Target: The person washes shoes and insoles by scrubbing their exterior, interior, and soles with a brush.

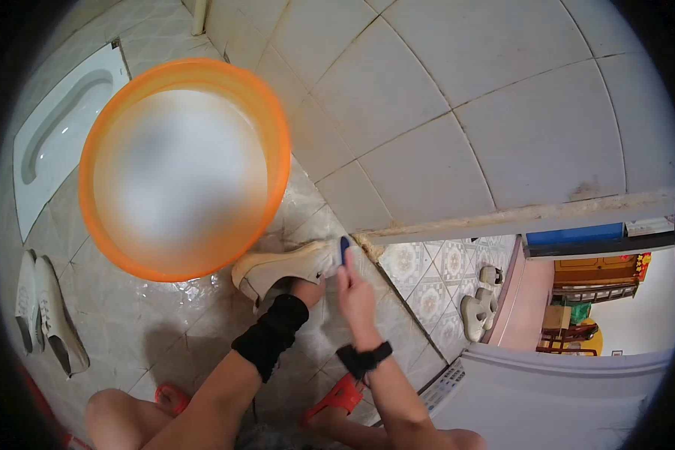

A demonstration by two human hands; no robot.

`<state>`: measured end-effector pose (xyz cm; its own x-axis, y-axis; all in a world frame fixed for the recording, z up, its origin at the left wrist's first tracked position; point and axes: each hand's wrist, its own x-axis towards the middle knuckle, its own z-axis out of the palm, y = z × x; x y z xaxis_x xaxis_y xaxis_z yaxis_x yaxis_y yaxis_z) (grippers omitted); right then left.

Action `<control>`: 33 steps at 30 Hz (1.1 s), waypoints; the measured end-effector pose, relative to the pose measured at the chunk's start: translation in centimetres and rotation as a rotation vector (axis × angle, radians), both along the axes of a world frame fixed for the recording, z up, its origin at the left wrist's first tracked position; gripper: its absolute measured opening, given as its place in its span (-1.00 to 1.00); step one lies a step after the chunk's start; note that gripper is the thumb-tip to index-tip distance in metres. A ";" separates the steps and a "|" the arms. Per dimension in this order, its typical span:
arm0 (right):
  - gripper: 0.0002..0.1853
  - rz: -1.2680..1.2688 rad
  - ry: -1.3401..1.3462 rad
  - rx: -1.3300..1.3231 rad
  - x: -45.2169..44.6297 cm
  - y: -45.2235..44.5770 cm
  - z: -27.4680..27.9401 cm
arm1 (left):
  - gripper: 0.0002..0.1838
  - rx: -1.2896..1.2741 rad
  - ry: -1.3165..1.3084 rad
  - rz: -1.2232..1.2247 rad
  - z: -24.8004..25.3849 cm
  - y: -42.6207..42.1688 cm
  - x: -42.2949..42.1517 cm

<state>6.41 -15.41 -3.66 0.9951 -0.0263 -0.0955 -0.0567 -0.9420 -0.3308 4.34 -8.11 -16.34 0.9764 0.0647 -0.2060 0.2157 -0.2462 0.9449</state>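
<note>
A cream-coloured shoe [274,268] is held above the wet tiled floor, just below the orange basin. My left hand [306,291] reaches into the shoe's opening, its fingers hidden inside. In my right hand [355,300] is a dark blue brush [344,250], its pale bristles against the right end of the shoe. The orange basin [281,161] holds whitish, foamy water. A black sleeve covers my left forearm, and a black band circles my right wrist.
Another pair of pale shoes [56,315] lies at the left. A white squat toilet [34,176] is at the upper left. Tiled wall [420,112] rises on the right. More shoes [476,313] stand beyond the doorway. Red slippers [334,400] are near the bottom.
</note>
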 end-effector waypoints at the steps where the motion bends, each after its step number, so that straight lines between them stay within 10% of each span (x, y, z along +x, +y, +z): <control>1: -0.57 0.066 0.032 0.013 -0.7 1.0 0.8 | -0.60 -0.004 -0.002 0.007 0.1 0.3 0.0; 10: -0.54 0.320 0.050 -0.027 -0.2 0.3 1.3 | -0.63 0.087 -0.048 0.006 -0.1 1.0 0.3; 12: -0.55 0.395 0.068 -0.059 -1.1 1.5 1.7 | -0.65 -0.258 -0.171 0.082 -0.2 2.1 0.1; 27: -0.55 0.314 0.047 -0.233 3.2 -5.2 1.3 | -0.73 0.195 0.075 -0.094 3.0 3.1 -1.3; 33: -0.63 0.252 0.145 -0.054 2.3 -4.2 2.6 | -0.59 -0.184 -0.187 -0.013 3.8 3.6 -0.5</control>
<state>8.74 -19.61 -1.06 0.9469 0.2114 -0.2423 0.1387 -0.9483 -0.2853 3.81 -4.47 -12.54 0.9991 0.0298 -0.0291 0.0311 -0.0683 0.9972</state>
